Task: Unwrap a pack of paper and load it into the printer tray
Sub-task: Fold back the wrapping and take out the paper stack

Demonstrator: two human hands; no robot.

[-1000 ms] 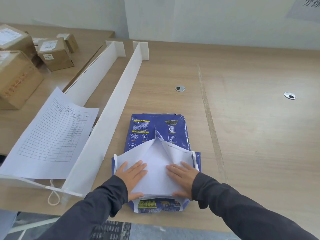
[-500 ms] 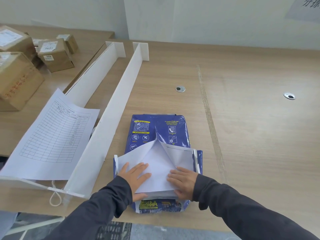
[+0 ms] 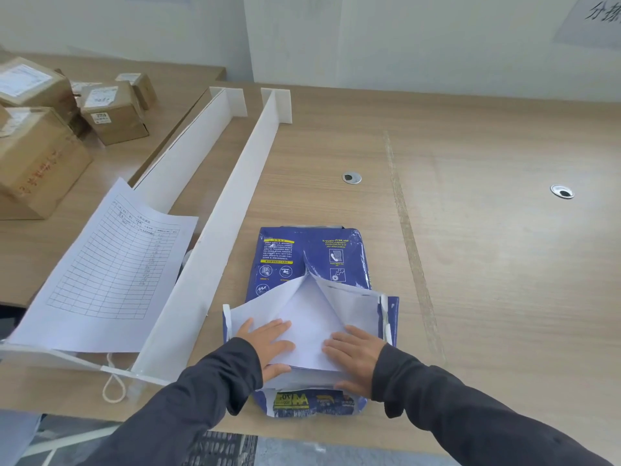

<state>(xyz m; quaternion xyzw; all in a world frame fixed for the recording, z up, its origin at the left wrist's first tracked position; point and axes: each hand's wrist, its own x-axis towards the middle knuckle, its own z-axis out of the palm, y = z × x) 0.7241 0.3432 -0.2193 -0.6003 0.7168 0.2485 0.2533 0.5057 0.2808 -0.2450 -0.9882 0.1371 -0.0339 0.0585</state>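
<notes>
The wall notice (image 3: 601, 18) runs off the top right corner, only two characters showing. The printed form's (image 3: 107, 270) entries are too small to read. The left cardboard boxes (image 3: 30, 153) are cropped by the edge.

Left hand (image 3: 268, 344): flat, palm down, fingers spread and pointing far-right, thumb tucked at the near edge.
Right hand (image 3: 356, 356): flat, palm down, fingers together and pointing far-left, thumb low at the near side.
Spacing: hands near each other, not touching.
Forearms: both in dark sleeves, entering from the near edge and converging.
</notes>
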